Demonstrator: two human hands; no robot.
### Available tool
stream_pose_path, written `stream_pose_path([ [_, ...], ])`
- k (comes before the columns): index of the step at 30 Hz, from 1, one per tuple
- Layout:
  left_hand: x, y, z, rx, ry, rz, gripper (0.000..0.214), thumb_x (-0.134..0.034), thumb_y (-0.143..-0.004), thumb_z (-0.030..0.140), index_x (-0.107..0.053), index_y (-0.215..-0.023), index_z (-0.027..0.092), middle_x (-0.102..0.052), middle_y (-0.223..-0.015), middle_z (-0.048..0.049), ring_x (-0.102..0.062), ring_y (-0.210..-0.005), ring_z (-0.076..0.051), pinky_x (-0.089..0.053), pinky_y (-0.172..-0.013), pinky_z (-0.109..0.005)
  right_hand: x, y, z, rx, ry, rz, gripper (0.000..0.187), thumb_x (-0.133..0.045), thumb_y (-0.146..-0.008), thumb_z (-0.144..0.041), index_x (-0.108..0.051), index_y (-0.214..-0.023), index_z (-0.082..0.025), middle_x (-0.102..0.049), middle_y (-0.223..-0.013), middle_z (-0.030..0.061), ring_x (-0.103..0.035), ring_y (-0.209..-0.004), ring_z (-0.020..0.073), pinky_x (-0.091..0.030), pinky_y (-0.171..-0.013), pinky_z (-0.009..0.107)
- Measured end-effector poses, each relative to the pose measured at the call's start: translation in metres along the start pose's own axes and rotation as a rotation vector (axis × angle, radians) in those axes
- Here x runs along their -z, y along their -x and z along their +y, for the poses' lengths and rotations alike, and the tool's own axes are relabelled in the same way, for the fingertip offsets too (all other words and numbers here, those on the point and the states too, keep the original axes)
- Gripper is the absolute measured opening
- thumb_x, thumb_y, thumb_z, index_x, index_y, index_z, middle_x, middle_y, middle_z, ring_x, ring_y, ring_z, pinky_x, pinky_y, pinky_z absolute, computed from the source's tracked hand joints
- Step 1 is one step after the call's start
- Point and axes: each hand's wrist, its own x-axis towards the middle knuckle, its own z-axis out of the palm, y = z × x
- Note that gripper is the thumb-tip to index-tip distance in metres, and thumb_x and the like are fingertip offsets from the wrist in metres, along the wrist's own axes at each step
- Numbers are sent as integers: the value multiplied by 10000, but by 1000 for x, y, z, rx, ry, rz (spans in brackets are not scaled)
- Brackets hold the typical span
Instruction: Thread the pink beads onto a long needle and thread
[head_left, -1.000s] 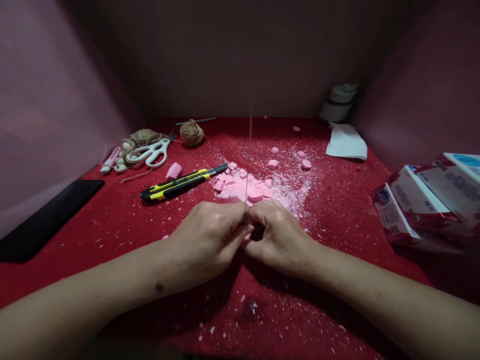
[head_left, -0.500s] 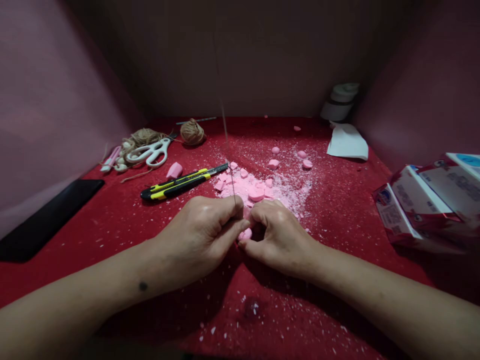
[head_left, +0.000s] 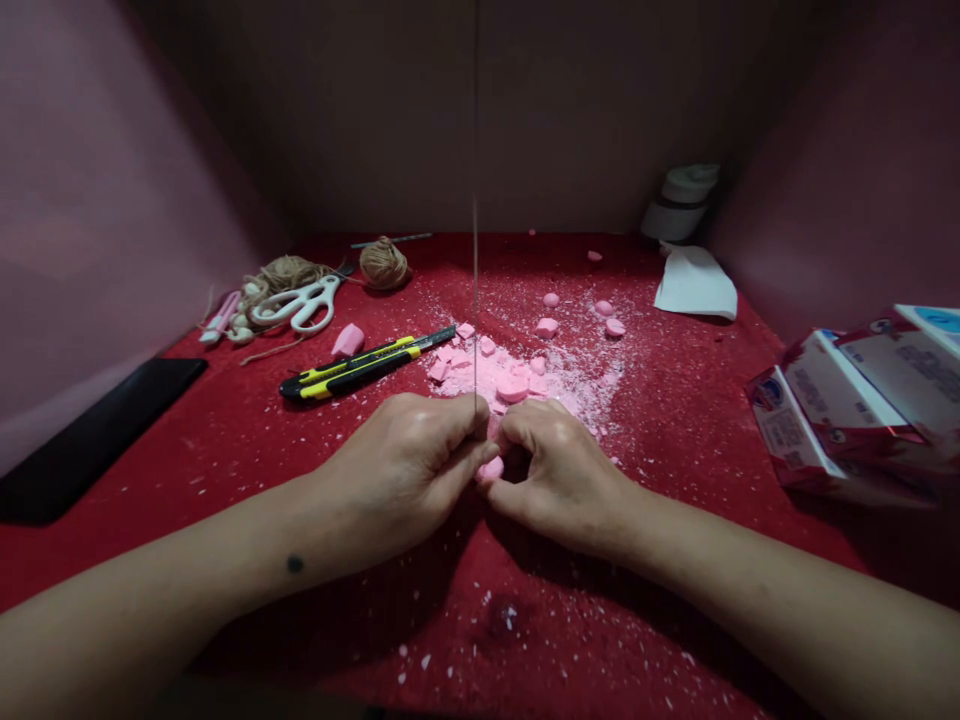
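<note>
My left hand and my right hand meet knuckle to knuckle low over the red cloth. A thin wire rises straight up from the pinched fingers of my left hand, out of the top of the view. Between the fingertips of both hands sits a small pink piece, held by my right hand. Just beyond the hands lies a heap of pink chunks and crumbs.
A yellow-black utility knife, a pink block, white scissors, twine with beads and a twine ball lie at left. A black slab sits far left. White paper, a tape roll and cartons are at right.
The wire has swung from leaning right, then left, to standing straight up. The hands have stayed in place, fingers shifting slightly around the pink piece.
</note>
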Motion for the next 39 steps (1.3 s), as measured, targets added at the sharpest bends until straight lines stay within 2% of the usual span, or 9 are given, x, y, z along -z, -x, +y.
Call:
stream_pose_path([
  [6,2,-2,1,45,68,-19,198,-497,-811,155,-511,-615,128,-432,-517,54,-376,-468,-52,-286,-478,-180,0,0,-1,-3,7,-7,135,-554,-684,-211,-451,-601,-182,-524,-633,9,-429,-633,126,-341,-612,270],
  [11,5,-2,2,68,114,9,231,-492,-819,162,-480,-590,135,-418,-515,56,-375,-469,-51,-288,-479,-183,0,0,-2,-22,-2,6,209,-557,-693,-220,-391,-570,-188,-490,-600,1,-406,-611,121,-329,-593,266],
  [19,3,-4,1,92,108,-39,227,-484,-827,183,-510,-608,131,-459,-530,41,-400,-483,-61,-301,-488,-194,0,0,-1,-18,1,-5,175,-560,-681,-215,-421,-579,-184,-505,-617,6,-418,-623,124,-335,-596,270],
  [24,-2,-1,0,35,51,-26,191,-481,-824,167,-528,-643,130,-473,-546,42,-409,-488,-60,-314,-492,-184,0,-1,-1,-1,0,-8,111,-551,-672,-204,-468,-603,-180,-530,-637,12,-432,-637,128,-342,-606,271],
  [30,0,2,1,-76,-3,63,189,-480,-832,116,-521,-648,119,-442,-538,52,-404,-472,-42,-312,-490,-168,0,0,-2,-14,1,3,188,-549,-694,-227,-412,-572,-185,-504,-607,5,-422,-618,124,-337,-596,268],
  [39,-2,6,2,-149,-156,48,173,-445,-832,133,-470,-663,156,-443,-544,43,-377,-445,-65,-291,-462,-194,1,-1,-1,-1,-9,3,104,-560,-666,-217,-485,-605,-179,-549,-639,19,-449,-631,132,-353,-603,270],
])
